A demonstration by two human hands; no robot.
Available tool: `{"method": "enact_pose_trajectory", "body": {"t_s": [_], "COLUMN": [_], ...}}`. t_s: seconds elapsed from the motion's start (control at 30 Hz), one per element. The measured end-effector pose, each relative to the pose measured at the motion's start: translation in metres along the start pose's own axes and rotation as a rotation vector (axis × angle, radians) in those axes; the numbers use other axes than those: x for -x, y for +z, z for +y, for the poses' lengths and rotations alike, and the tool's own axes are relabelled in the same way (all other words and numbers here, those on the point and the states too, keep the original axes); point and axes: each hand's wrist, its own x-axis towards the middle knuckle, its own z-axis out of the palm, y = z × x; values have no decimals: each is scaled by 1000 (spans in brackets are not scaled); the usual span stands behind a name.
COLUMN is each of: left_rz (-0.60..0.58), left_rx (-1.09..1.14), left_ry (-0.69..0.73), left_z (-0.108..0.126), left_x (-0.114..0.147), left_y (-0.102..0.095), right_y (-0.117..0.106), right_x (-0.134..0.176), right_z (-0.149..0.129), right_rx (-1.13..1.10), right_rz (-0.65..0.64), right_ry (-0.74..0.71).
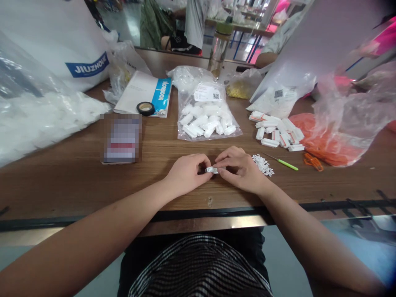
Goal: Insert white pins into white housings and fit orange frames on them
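While both hands meet low over a wood-grain worktop (161, 142), a small white plastic piece with dark markings (210, 169) sits pinched between them, the left hand (188, 173) grasping one end with thumb and forefinger and the right hand (241, 168) holding fingertips to the other. Fingers hide part of the piece, and how firmly each grip bears on it cannot be told. With so little surface to grasp, a slipping thumb could flick it free, perhaps over the near edge (210, 213) on the wearer's side of the grip. Right of the grip, close beside the right hand, lies a heap of tiny white parts (262, 165); a careless sweep of that hand could scatter them, or a dropped piece could be lost among them. Past the heap, a green-handled pick (288, 165) rests with its thin shaft angled back toward it, a possible jab for fingers reaching without a look. Beyond it, farther from the grip, loosely piled white blocks (280, 130) could tumble if nudged. Straight ahead of the grip, a clear plastic bag (189, 78) could spill its bagged blocks (212, 123) if unsealed, which the view leaves unsettled.
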Motion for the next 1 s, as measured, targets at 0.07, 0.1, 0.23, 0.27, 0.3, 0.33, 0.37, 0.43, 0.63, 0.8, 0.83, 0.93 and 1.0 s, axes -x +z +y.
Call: {"method": "enact_pose_trajectory", "body": {"t_s": [0.07, 0.1, 0.23, 0.27, 0.3, 0.33, 0.37, 0.43, 0.63, 0.8, 0.83, 0.93, 1.0], "left_rz": [0, 0, -11, -14, -13, -15, -16, -15, -12, -19, -20, -19, -20], "left_rx": [-2, -2, 3, 2, 1, 0, 0, 1, -34, -61, -62, -64, -72], "left_ry": [-1, -2, -11, -14, -19, -25, -30, -41, -55, -43, -40, -37, -46], "left_z": [-1, -2, -5, -6, -7, -7, -7, -7, -6, -4, -4, -4, -5], "left_x": [0, 0, 0, 0, -1, -1, -1, -1, 0, -1, -1, -1, -1], "left_y": [0, 1, 3, 3, 4, 4, 4, 4, 1, 1, 1, 1, 0], "right_y": [1, 1, 5, 6, 7, 8, 8, 6, -42, -81, -82, -78, -76], "right_x": [2, 3, 7, 8, 8, 8, 9, 12, 57, 104, 108, 111, 108], "right_z": [-1, -3, -11, -14, -16, -19, -21, -24, 6, 54, 61, 70, 70], "right_rx": [112, 163, 300, 319, 335, 354, 369, 364, 259, 323, 288, 275, 340], "right_rz": [-5, -9, -28, -25, -28, -36, -46, -64, 278, 155, 141, 138, 141], "right_ry": [-47, -73, -109, -104, -98, -93, -87, -63, 194, 511, 533, 590, 673]}}
